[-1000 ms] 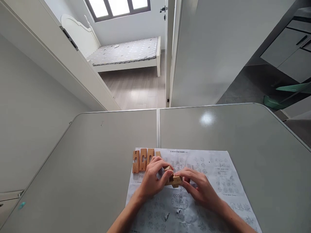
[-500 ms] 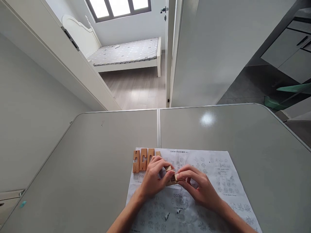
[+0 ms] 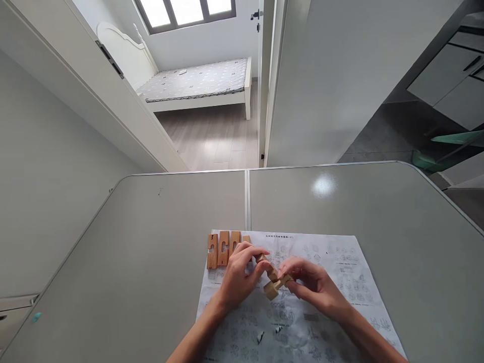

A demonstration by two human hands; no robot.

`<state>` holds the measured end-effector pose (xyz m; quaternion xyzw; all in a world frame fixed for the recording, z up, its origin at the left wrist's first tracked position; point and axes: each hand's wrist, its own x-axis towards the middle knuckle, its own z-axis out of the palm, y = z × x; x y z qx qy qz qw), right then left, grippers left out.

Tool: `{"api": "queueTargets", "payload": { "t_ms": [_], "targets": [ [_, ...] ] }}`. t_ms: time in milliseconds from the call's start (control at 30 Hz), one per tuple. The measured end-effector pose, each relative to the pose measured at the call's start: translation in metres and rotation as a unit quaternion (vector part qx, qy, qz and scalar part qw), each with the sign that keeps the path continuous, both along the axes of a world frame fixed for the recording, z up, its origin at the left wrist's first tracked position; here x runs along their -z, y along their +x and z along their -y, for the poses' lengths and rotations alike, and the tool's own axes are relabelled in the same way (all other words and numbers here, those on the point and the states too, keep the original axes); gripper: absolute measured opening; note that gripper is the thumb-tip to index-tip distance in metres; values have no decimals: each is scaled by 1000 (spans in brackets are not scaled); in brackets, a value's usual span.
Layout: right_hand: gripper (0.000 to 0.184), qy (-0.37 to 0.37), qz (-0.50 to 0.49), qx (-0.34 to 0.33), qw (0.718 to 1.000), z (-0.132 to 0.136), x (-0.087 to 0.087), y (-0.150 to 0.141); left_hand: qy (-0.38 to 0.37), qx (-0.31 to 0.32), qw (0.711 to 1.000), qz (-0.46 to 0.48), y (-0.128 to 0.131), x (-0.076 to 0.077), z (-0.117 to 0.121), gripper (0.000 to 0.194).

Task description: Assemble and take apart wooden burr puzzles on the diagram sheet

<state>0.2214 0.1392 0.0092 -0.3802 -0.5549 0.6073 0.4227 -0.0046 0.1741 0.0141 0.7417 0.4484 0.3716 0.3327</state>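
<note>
My left hand [image 3: 240, 272] pinches a light wooden notched puzzle piece [image 3: 260, 257] between thumb and fingers. From the right, my right hand [image 3: 315, 287] grips a second notched puzzle piece [image 3: 271, 291], tilted, with its blocky end toward me. The two pieces meet or nearly meet between my hands; whether they interlock I cannot tell. Left of my left hand lie several flat wooden pieces in a row: a notched piece marked on top [image 3: 212, 252], one with a hooked slot [image 3: 223, 249], and others partly hidden by my fingers.
Beneath my hands a printed sheet of diagrams [image 3: 363, 297] lies on the grey table [image 3: 151, 262]. Small dark torn scraps [image 3: 260, 337] rest on the sheet. A metal seam [image 3: 247, 201] divides the tabletop. Past the far edge are a doorway and a bed [image 3: 200, 83].
My right hand has shifted slightly right and turned its wooden piece, so the blocky end now shows below. A gap has widened between my hands. My left hand has barely moved.
</note>
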Motion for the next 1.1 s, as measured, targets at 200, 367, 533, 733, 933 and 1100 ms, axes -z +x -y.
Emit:
{"api": "queueTargets", "payload": {
  "t_ms": [200,367,533,733,933,1100],
  "targets": [
    [18,-55,-67,65,994,-1,16,5,5,-30,999,20,-2,8,0,22],
    [18,-32,-46,154,987,-3,21,1,36,-86,996,1,-4,18,-1,20],
    [11,29,18,187,982,1,18,-10,43,-101,993,-38,-2,20,-2,18],
    [12,83,103,219,967,4,25,-14,90,-86,988,-93,1,16,-4,33],
    [15,121,175,213,953,3,24,-15,119,-78,981,-129,5,11,-5,24],
    [19,176,233,184,938,4,26,-16,123,-81,980,-135,7,9,-4,23]
  ]
}}
